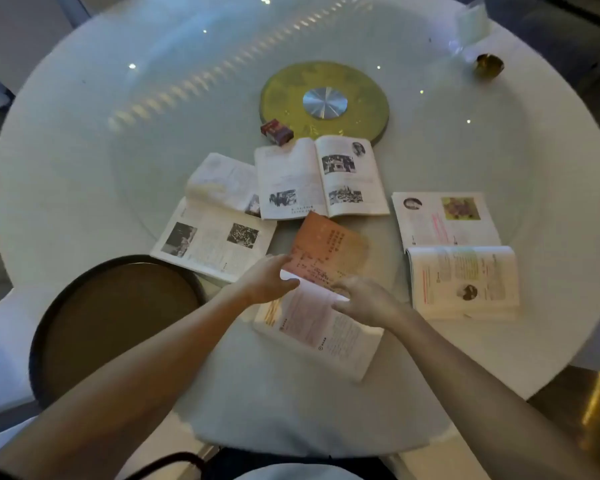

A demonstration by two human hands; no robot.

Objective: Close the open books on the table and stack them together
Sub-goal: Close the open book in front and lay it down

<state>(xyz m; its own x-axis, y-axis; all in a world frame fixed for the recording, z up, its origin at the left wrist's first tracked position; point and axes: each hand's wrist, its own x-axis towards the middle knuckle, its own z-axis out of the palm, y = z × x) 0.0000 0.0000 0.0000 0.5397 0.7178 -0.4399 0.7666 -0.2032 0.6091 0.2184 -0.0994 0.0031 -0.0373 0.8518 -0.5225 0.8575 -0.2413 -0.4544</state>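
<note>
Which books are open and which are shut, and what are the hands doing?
Orange-covered book nearest the person: half closed, cover lifted.
Black-and-white photo book on the left: open flat.
Black-and-white photo book in the middle: open flat.
Colourful book with pink marks on the right: open.
Small red box: shut.
Left hand: holding the orange cover.
Right hand: resting on the page.

Both hands met at the nearest book (321, 306), the left hand (265, 280) gripping its lifted orange half and the right hand (368, 299) spread on the lower page. Three more open books lay at ten (215, 223), twelve (321, 178) and two o'clock (456, 254) from it on the round white table (84, 150). A small red box (276, 131) sat just beyond the twelve o'clock book, beside a gold disc (324, 100).
</note>
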